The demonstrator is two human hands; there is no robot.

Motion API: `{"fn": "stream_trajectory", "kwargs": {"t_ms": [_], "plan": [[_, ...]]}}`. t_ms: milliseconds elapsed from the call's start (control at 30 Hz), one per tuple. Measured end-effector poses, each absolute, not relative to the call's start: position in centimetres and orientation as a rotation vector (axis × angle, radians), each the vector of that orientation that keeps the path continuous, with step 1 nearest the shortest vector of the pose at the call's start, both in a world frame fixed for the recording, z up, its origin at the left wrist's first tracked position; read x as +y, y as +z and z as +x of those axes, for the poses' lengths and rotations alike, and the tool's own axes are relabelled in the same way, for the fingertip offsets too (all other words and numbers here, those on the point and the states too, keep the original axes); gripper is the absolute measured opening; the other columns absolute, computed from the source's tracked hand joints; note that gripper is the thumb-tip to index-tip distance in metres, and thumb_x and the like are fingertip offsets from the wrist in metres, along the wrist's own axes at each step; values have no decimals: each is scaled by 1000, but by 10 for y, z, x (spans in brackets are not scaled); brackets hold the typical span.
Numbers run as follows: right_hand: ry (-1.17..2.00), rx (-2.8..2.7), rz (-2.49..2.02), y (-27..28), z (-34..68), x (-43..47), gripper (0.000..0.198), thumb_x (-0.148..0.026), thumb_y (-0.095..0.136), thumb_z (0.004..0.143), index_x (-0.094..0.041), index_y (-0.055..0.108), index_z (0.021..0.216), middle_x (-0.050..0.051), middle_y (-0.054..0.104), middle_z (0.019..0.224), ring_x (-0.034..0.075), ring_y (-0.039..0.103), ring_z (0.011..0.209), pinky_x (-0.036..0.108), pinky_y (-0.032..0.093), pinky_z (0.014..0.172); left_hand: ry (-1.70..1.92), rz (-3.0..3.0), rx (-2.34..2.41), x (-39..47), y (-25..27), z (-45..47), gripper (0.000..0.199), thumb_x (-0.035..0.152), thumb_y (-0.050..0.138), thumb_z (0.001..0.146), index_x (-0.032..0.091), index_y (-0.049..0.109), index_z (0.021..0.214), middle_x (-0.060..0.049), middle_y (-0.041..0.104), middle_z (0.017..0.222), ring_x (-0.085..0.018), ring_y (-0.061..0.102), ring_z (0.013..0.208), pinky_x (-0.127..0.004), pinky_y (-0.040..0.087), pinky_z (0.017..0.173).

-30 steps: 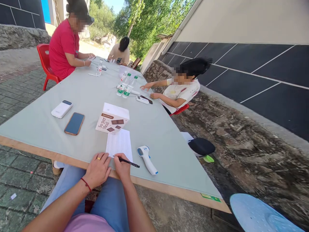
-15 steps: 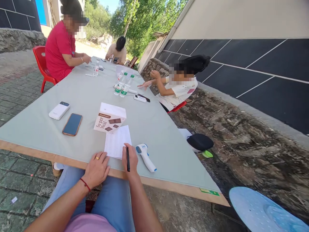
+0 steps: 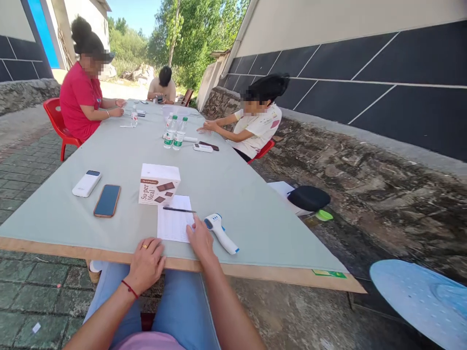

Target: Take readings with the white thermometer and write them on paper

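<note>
Half a second earlier we saw the black pen (image 3: 178,210) in the right hand (image 3: 201,238) — now it lay on the white paper (image 3: 173,228), near the box (image 3: 159,184), with one end poking past the paper's right side. The right hand was loose and gripped nothing, one finger so close to the pen that we could not tell if they touched. The left hand (image 3: 148,262) lay on the edge of the table (image 3: 255,228), bent but gripping nothing we could see — so we thought the pen work had stopped for the moment.
</note>
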State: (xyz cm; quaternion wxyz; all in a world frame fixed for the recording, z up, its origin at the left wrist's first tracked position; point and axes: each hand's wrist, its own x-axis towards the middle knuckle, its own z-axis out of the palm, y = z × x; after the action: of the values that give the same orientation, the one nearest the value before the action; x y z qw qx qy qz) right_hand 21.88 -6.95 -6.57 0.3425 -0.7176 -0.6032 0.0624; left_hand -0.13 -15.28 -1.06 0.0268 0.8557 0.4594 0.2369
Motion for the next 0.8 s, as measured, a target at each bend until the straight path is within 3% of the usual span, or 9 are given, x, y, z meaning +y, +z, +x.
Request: {"fn": "stream_trajectory", "kwargs": {"t_ms": [200, 367, 633, 800], "plan": [[208, -1684, -1696, -70, 241, -86, 30, -25, 43, 84, -18, 68, 101, 9, 64, 90, 23, 57, 84, 33, 45, 77, 795, 2596, 1354, -150, -13, -9, 21, 19, 52, 87, 21, 60, 106, -10, 63, 118, -25, 56, 111, -48, 47, 97], [202, -1697, -1654, -67, 252, -99, 26, -23, 45, 84, -18, 68, 97, 8, 63, 86, 21, 57, 79, 33, 46, 74, 975, 2278, 1333, -118, -11, -27, 24, 25, 51, 88, 21, 57, 111, -10, 62, 113, -24, 57, 108, -46, 49, 95], [201, -1697, -1598, -63, 246, -105, 32, -22, 46, 85, -17, 66, 110, 9, 63, 95, 21, 57, 79, 34, 47, 75, 1300, 1375, 1666, 3, 38, -50, 90, 44, 77, 68, 15, 32, 140, -22, 34, 147, -33, 45, 131, -49, 39, 107], [215, -1673, -1597, -66, 245, -105, 31, -23, 46, 87, -15, 67, 108, 11, 62, 97, 22, 58, 81, 35, 49, 76, 1245, 1433, 1468, 39, 54, -50, 99, 41, 84, 60, 19, 33, 142, -18, 33, 153, -32, 28, 143, -46, 28, 116]]}}
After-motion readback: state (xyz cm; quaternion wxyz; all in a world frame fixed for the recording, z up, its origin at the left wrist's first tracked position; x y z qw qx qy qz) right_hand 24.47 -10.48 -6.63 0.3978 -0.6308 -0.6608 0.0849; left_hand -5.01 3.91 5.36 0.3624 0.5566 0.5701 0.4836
